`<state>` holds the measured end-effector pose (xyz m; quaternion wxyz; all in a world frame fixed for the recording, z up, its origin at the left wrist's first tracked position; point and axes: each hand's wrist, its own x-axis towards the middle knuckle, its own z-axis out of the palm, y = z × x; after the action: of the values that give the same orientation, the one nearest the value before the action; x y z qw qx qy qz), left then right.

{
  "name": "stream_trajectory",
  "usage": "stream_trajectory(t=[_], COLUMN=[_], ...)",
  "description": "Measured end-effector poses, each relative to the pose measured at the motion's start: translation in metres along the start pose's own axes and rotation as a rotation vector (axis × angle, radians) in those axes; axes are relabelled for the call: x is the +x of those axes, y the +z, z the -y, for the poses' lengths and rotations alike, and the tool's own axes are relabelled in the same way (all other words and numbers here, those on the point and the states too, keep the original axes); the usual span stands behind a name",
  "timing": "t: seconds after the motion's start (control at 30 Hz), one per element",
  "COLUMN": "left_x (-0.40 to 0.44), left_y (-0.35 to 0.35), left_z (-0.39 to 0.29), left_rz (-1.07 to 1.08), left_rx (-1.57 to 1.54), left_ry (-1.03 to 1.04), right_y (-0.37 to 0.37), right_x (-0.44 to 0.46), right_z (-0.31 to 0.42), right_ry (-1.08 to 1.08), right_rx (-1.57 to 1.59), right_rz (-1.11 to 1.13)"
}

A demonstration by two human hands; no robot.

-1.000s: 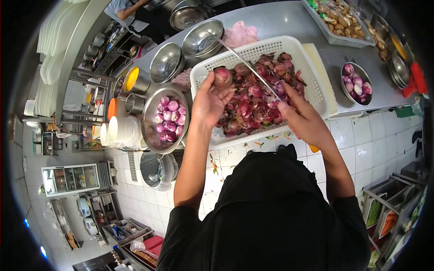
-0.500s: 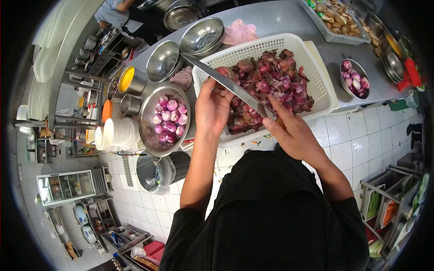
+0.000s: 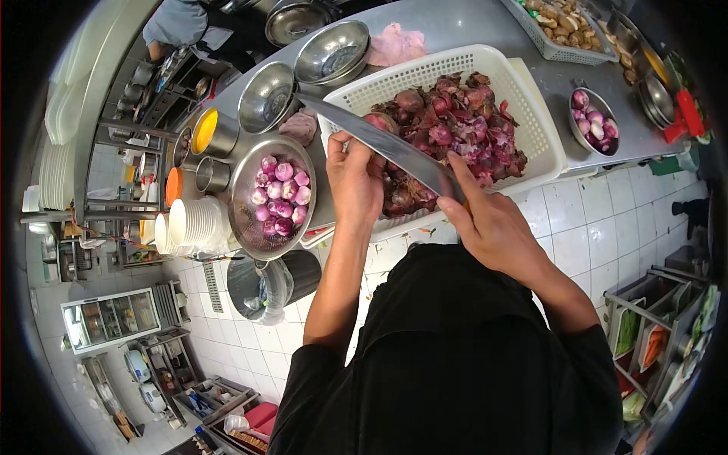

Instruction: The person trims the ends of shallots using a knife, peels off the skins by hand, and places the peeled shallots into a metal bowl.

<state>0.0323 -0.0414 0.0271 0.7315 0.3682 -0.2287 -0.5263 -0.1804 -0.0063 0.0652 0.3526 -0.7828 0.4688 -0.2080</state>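
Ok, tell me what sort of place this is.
Most likely a restaurant kitchen: there's a long steel counter, a big heap of onions and stacked white plates.

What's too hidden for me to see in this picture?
Head camera:
Anything in the left hand: covered by the knife.
Most of its handle: inside the right hand.
Most of the bottom of the basket: under onions and skins.
The other person: head cut off by the top edge.
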Motion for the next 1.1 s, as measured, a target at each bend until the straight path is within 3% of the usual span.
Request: stream_trajectory(t=[0.13, 0.23, 0.33, 0.4, 0.47, 0.57, 0.7, 0.87, 0.97, 1.07, 1.1], left_x=[-0.009, -0.017, -0.033, -0.037, -0.030, -0.021, -0.016, -0.020, -0.021, -0.025, -0.025], left_y=[-0.002, 0.000, -0.002, -0.005, -0.008, -0.017, -0.024, -0.013, -0.008, -0.002, -0.003], left_z=[0.011, 0.014, 0.034, 0.033, 0.022, 0.009, 0.005, 0.002, 0.002, 0.003, 0.004], left_rz=[0.031, 0.049, 0.105, 0.154, 0.167, 0.148, 0.124, 0.085, 0.047, 0.012, 0.007], left_rx=[0.076, -0.017, 0.101, 0.128, 0.029, -0.040, -0.089, 0.017, 0.030, 0.103, 0.102], left_ry=[0.042, 0.060, 0.039, 0.030, -0.034, -0.067, -0.092, -0.066, -0.074, -0.041, -0.042], right_y=[0.015, 0.014, 0.020, 0.017, 0.000, -0.011, -0.013, -0.019, -0.005, 0.011, 0.009], right_x=[0.010, 0.021, 0.049, 0.063, 0.061, 0.062, 0.058, 0.042, 0.043, 0.044, 0.043], right_z=[-0.008, -0.002, -0.009, -0.019, -0.018, -0.016, -0.013, -0.001, -0.001, -0.012, -0.010], right_ry=[-0.122, -0.078, -0.022, -0.026, 0.237, 0.368, 0.351, 0.287, 0.179, -0.040, -0.046], right_rx=[-0.028, 0.026, -0.002, 0.247, 0.600, 0.558, 0.495, 0.728, 0.722, 0.480, 0.444], right_rz=[-0.117, -0.039, -0.094, -0.074, 0.168, 0.228, 0.136, 0.323, 0.195, -0.022, 0.013])
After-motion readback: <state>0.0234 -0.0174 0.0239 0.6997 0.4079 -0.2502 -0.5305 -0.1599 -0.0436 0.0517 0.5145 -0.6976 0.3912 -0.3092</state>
